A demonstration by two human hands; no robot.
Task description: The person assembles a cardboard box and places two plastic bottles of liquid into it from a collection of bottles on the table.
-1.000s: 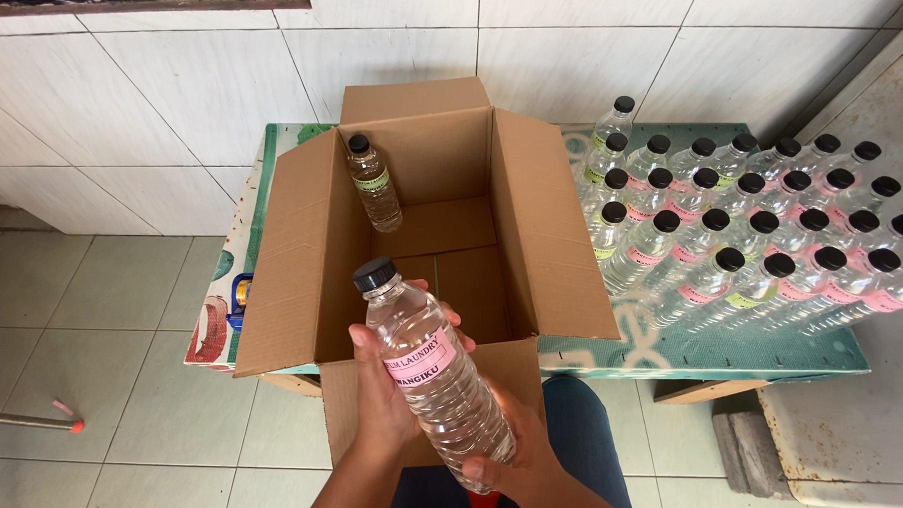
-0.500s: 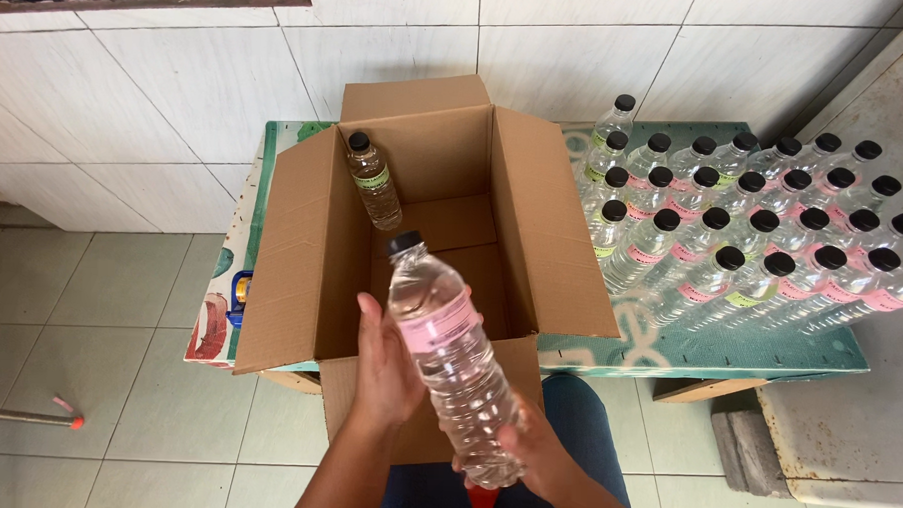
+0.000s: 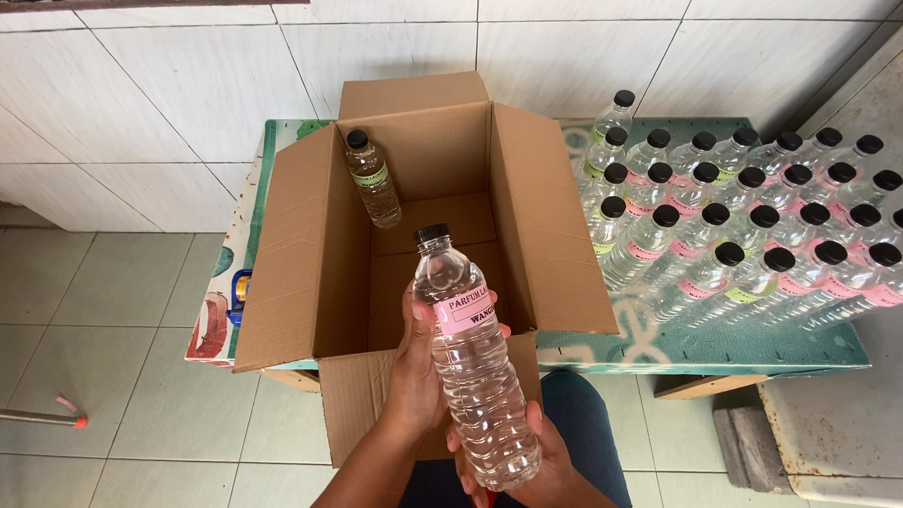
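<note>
A clear plastic bottle (image 3: 473, 360) with a black cap and a pink label is held in both hands over the near edge of an open cardboard box (image 3: 302, 249). My left hand (image 3: 414, 368) wraps its side just below the label. My right hand (image 3: 532, 472) cups its base from underneath. The bottle tilts, cap pointing away from me toward the box's opening. Inside the box, one bottle with a green label (image 3: 373, 179) stands in the far left corner.
The box rests on a low table with a green patterned top (image 3: 709, 343). Several matching capped bottles (image 3: 743, 229) stand in rows to the right of the box. White tiled wall behind, tiled floor to the left with a thin rod (image 3: 26, 416).
The bottle has risen and turned more upright toward the box. My left hand has slid up its side and the label now faces me.
</note>
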